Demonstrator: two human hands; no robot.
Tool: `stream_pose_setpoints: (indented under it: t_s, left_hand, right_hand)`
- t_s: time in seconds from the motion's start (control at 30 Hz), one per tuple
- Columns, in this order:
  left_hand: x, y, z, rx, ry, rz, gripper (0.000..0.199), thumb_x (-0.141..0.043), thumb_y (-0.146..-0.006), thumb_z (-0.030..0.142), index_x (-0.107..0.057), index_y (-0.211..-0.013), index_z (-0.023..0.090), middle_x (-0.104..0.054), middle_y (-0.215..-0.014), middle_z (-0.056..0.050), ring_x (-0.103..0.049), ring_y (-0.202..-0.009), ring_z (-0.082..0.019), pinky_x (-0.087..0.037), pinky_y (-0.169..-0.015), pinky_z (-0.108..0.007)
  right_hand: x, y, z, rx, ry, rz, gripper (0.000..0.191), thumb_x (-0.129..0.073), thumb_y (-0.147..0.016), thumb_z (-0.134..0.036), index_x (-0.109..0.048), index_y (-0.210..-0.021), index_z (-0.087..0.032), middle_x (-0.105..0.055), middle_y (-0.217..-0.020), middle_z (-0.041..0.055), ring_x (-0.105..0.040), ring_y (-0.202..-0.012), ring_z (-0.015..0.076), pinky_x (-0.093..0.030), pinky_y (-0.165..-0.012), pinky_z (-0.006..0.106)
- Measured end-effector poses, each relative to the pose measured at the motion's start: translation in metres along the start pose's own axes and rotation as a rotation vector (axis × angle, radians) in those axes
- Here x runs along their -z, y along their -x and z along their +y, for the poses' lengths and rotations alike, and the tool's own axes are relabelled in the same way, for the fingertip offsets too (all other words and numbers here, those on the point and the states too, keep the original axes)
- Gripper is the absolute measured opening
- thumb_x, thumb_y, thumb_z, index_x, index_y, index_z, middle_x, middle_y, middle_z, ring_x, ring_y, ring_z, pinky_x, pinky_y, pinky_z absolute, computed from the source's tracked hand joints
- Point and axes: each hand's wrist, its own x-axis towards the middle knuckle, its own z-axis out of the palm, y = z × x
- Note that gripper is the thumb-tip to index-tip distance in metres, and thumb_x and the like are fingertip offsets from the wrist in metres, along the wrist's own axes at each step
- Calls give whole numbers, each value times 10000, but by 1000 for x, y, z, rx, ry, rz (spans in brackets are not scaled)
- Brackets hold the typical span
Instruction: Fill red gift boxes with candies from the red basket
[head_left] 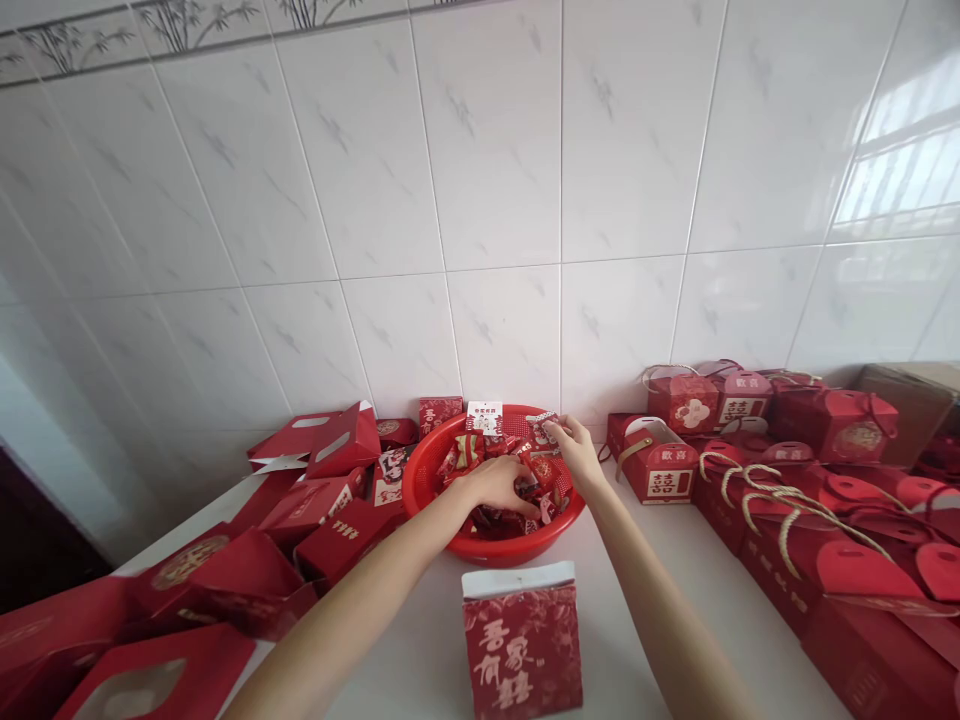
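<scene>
A red plastic basket (491, 550) holds a heap of wrapped candies (469, 452), mostly red with some gold and pink. My left hand (499, 485) is down in the heap, its thumb and fingers closing round a dark-wrapped candy; the fingertips are partly hidden. At the basket's right rim, my right hand (574, 445) pinches a small patterned packet (541, 430). Right in front of me stands a red paper box (523, 640) with pale Chinese characters and its white-lined top flap raised. A white card (485, 417) with red print leans at the back of the basket.
Opened red boxes (247, 575) lie piled on the left of the white table (637, 570). Red gift boxes (772, 540) with rope handles crowd the right side, one open box (664, 465) nearest the basket. A brown carton (911, 385) stands behind them. A tiled wall (502, 200) closes the back.
</scene>
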Motion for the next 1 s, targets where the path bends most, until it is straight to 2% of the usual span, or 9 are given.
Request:
stream_pose_setpoints:
  t_s: [0.07, 0.23, 0.33, 0.5, 0.6, 0.83, 1.0]
  left_hand:
    - [2, 1, 4, 26, -6, -24, 408, -801, -656, 541, -736, -880, 206, -724, -1016, -88, -672, -898, -275, -466, -671, -293]
    - [9, 3, 13, 101, 45, -144, 219, -741, -693, 418, -700, -696, 203, -713, -713, -26, -651, -669, -210, -411, -561, -273]
    - [11, 3, 17, 128, 6, -160, 233, -732, -689, 396, -645, -606, 196, -684, -642, -26, -638, -636, -208, -392, -537, -275]
    - [8, 0, 14, 159, -41, -183, 306, -719, -705, 466, -626, -598, 194, -707, -685, -53, -668, -689, -242, -441, -582, -291]
    - [6, -1, 10, 183, -48, -198, 317, -757, -667, 492, -653, -655, 193, -731, -752, -62, -685, -725, -257, -472, -623, -301]
    - [8, 0, 10, 213, -74, -259, 223, -729, -698, 403, -697, -706, 182, -730, -748, -71, -680, -710, -260, -484, -622, -316]
    - [8, 2, 9, 159, -27, -290, 183, -714, -690, 277, -765, -848, 202, -761, -849, -51, -687, -748, -248, -499, -640, -301]
  right_hand:
    - [0, 0, -1, -8, -4, 0, 390, -744, -634, -556, -606, -724, -203, -636, -679, 1, -572, -668, 173, -461, -625, 289]
    - [-1, 1, -2, -23, -34, -5, 379, -747, -623, -540, -590, -723, -210, -636, -690, 0, -578, -675, 175, -472, -624, 289]
    - [-1, 0, -1, -21, -38, 2, 353, -743, -634, -518, -587, -712, -211, -623, -671, -7, -568, -661, 169, -474, -618, 289]
    - [-1, -2, 2, -62, -60, 5, 345, -751, -635, -503, -598, -741, -212, -652, -712, 1, -597, -671, 181, -497, -616, 303]
    - [-1, -3, 2, -61, -64, 4, 351, -749, -630, -507, -598, -736, -209, -650, -706, 1, -600, -675, 181, -502, -614, 300]
    - [-2, -3, -1, -78, -101, 3, 335, -753, -629, -483, -599, -713, -198, -631, -677, -8, -576, -640, 164, -476, -576, 276]
    - [-2, -3, 0, -51, -65, -4, 322, -743, -649, -491, -608, -699, -203, -642, -667, -1, -575, -641, 171, -471, -605, 288]
